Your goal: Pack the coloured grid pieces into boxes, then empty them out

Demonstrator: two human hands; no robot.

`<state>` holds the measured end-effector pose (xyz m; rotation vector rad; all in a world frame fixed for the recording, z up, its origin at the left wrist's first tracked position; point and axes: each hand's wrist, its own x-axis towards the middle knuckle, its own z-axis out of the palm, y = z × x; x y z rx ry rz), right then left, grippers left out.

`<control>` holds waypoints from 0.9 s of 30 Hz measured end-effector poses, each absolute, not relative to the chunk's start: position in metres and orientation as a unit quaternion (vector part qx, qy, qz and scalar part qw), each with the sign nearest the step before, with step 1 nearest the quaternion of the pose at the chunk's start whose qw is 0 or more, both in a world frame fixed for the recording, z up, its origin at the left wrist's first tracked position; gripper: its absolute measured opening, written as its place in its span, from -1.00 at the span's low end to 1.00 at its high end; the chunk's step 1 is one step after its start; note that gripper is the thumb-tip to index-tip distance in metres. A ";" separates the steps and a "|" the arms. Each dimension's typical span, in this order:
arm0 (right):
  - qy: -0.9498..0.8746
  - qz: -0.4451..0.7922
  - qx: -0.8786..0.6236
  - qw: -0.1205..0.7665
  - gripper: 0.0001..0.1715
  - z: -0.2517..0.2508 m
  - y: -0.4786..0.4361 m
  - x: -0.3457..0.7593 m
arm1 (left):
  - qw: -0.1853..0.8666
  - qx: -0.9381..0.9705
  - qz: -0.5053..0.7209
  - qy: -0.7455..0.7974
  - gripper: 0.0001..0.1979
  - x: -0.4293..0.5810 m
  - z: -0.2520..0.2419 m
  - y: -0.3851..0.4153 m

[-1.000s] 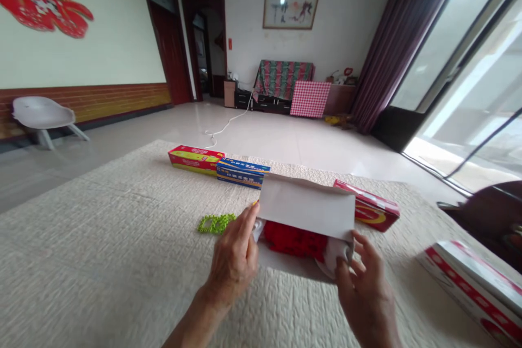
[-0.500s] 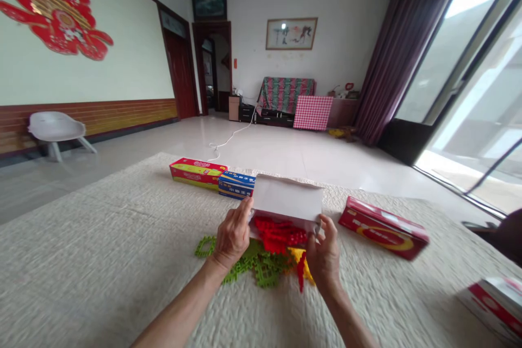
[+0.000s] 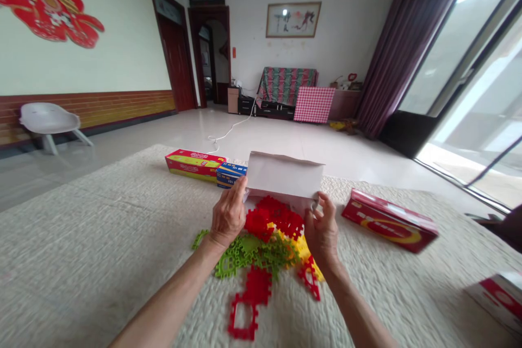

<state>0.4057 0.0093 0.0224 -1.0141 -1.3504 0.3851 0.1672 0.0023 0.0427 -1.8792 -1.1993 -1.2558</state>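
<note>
Between my two hands an open cardboard box (image 3: 285, 175) is held tilted, its white inner flap raised and its mouth facing me. My left hand (image 3: 229, 212) grips the box's left end, and my right hand (image 3: 322, 223) grips the right end. Red plastic interlocking pieces (image 3: 275, 217) lie at and below the mouth. Under them spreads a heap of green pieces (image 3: 248, 254) and yellow pieces (image 3: 302, 247). A red square piece (image 3: 258, 285) and a red frame piece (image 3: 243, 316) lie nearer to me on the quilted cover. The box's outside is hidden.
A red and yellow-green box (image 3: 196, 165) and a blue box (image 3: 230, 174) stand beyond my left hand. To the right lies a dark red box (image 3: 389, 220), with a red and white box (image 3: 499, 302) at the right edge. A white chair (image 3: 51, 122) stands far left.
Red pieces have slid out of the box onto the heap, and several now lie nearer to me. The box sits higher in the view, still in both hands.
</note>
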 end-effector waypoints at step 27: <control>-0.489 0.168 -0.676 0.526 -0.35 0.081 -0.193 0.465 | -0.023 -0.710 -0.458 -0.535 -0.25 0.236 0.115 -0.166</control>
